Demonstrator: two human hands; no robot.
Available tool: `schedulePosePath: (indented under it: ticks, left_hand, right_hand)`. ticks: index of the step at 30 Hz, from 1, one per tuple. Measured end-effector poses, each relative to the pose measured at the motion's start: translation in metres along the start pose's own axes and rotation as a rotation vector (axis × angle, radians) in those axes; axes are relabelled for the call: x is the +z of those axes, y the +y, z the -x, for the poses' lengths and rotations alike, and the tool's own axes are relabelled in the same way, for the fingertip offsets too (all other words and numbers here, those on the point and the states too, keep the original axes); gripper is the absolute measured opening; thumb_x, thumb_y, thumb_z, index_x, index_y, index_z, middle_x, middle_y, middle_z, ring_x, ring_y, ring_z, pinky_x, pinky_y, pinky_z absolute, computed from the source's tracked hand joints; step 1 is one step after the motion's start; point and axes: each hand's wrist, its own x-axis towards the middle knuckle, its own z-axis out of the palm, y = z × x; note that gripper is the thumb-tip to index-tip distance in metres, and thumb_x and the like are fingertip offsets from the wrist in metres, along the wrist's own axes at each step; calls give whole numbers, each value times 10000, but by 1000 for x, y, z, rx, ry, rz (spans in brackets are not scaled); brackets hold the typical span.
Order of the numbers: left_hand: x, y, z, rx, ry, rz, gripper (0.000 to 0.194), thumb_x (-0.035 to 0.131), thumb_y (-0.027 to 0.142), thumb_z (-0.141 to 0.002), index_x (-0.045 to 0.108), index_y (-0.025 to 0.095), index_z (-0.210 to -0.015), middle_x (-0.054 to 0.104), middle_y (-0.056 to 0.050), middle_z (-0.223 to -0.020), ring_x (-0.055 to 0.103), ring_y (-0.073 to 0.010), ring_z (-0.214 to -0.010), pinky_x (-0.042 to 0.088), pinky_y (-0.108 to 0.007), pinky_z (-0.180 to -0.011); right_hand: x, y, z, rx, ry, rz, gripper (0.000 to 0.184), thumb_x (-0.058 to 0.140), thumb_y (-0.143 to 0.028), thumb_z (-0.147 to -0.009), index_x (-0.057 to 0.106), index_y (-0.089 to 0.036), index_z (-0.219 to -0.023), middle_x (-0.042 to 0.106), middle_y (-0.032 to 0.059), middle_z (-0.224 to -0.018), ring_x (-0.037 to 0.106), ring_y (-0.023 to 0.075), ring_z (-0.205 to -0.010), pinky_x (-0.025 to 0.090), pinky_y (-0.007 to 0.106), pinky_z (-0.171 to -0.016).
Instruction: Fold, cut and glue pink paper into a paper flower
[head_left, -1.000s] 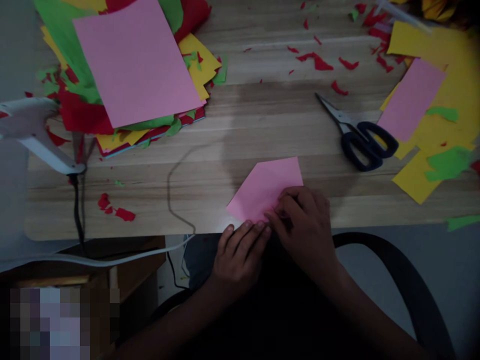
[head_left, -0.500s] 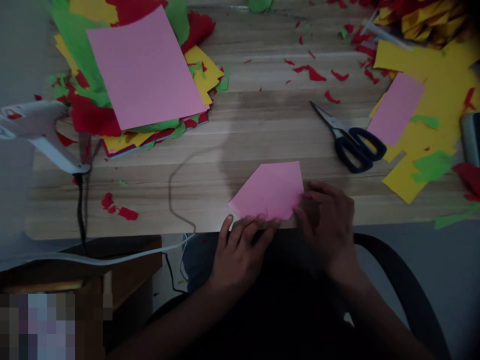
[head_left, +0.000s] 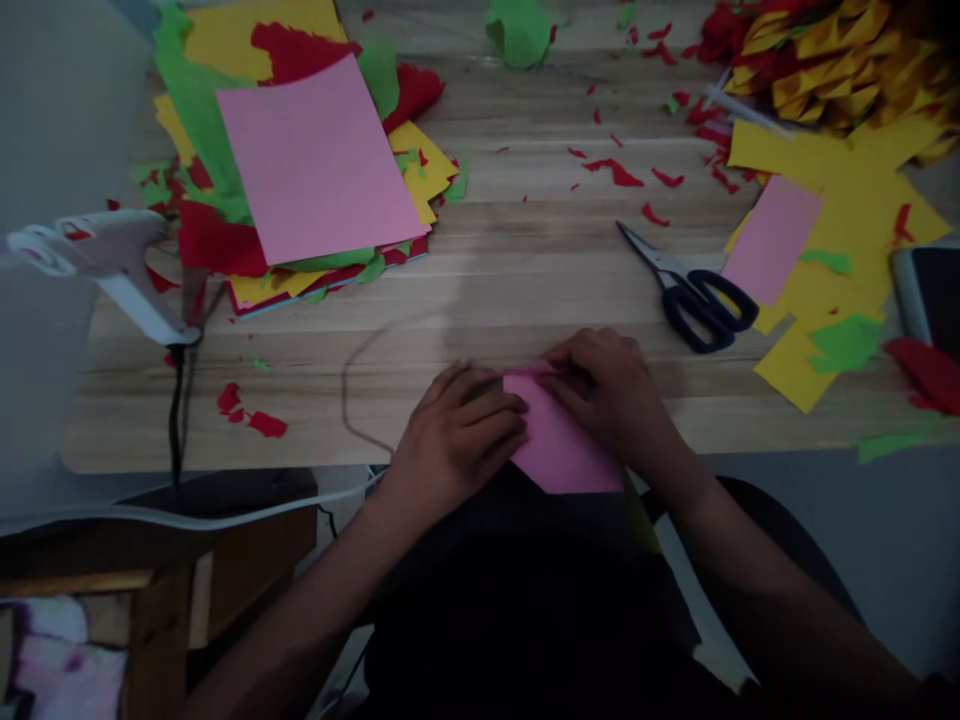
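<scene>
A folded piece of pink paper (head_left: 566, 450) lies at the table's front edge, its lower part reaching out over the edge toward my body. My left hand (head_left: 469, 425) grips its left side, fingers curled over the paper. At its top edge my right hand (head_left: 604, 385) pinches the paper between thumb and fingers, where a narrow fold shows. Part of the sheet is hidden under both hands. To the right of my hands rest scissors (head_left: 694, 295) with dark blue handles, blades a little apart.
A white glue gun (head_left: 124, 265) stands at the left, its cord dropping over the edge. Behind it a pink sheet (head_left: 322, 165) tops a pile of coloured paper. Yellow paper (head_left: 862, 215), a small pink rectangle (head_left: 772, 240) and folded yellow pieces (head_left: 832, 60) lie right; red scraps are scattered about.
The pink paper has been turned and pulled toward me, over the table edge. Both hands have moved up onto it, from resting by its lower edge and right side to gripping it.
</scene>
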Motion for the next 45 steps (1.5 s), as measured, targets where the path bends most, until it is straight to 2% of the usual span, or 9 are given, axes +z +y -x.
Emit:
schedulePosePath:
  ticks: [3,9,16,22,25,34,37,42,45]
  left_hand:
    - [2,0,4,-97,68,-25,74,677,243,-910,722,244,-968,772,21,-1065,609,-215,-1169,441,-430,-1070]
    - [0,5,5,-179,34,-90,235,677,293,-908,724,260,-1135,725,-15,-1214,580,-258,-1180,456,-470,-1033]
    - [1,4,3,-165,42,-137,175,667,273,-920,742,278,-1078,738,10,-1188,576,-256,-1144,482,-470,-992]
    - [1,7,5,-192,19,-189,206,674,260,-911,739,296,-1103,708,5,-1265,560,-269,-1199,442,-514,-1058]
    - [1,8,6,-177,32,-200,218,687,241,-899,737,297,-1103,716,16,-1250,563,-267,-1199,449,-509,-1061]
    - [-3,13,3,-140,-15,-265,227,681,216,-892,723,275,-1107,741,3,-1160,571,-288,-1142,460,-513,-1020]
    - [-3,12,3,-130,-24,-276,245,657,219,-910,707,262,-1145,736,2,-1170,555,-286,-1153,433,-507,-1049]
    - [-1,12,3,-167,-61,-295,443,641,233,-917,597,263,-1357,698,-31,-1229,545,-277,-1145,410,-492,-1066]
    - [-1,14,1,-204,-75,-310,421,634,284,-922,613,269,-1342,650,-73,-1276,540,-281,-1168,406,-484,-1066]
  right_hand:
    - [-3,8,3,-166,2,-64,155,584,-147,-940,698,-221,-866,691,34,-886,612,201,-860,436,360,-799]
    - [-12,22,10,-369,-47,-9,183,579,-169,-969,715,-230,-1076,744,36,-1195,604,212,-944,489,383,-854]
    - [-13,24,6,-407,-86,11,259,609,-154,-955,698,-242,-1181,746,8,-1208,599,215,-959,507,392,-846]
    - [-9,20,5,-329,8,-72,214,641,-130,-930,729,-231,-1097,775,28,-1121,622,194,-897,535,361,-810]
    - [-9,20,5,-368,38,-76,228,646,-98,-916,717,-210,-1102,780,33,-1105,638,195,-897,547,350,-787]
    - [-16,29,0,-581,-76,13,274,542,-110,-974,655,-192,-1210,755,34,-1186,650,213,-1000,545,380,-823]
    - [-18,32,-2,-614,-116,31,266,523,-144,-994,644,-187,-1227,752,31,-1194,632,220,-1019,536,389,-831]
    - [-22,31,-5,-626,-167,67,290,546,-119,-972,642,-169,-1241,753,55,-1184,625,229,-1029,525,400,-843]
    - [-23,31,-5,-624,-162,66,281,530,-144,-984,646,-194,-1235,753,39,-1186,637,225,-1022,527,393,-840]
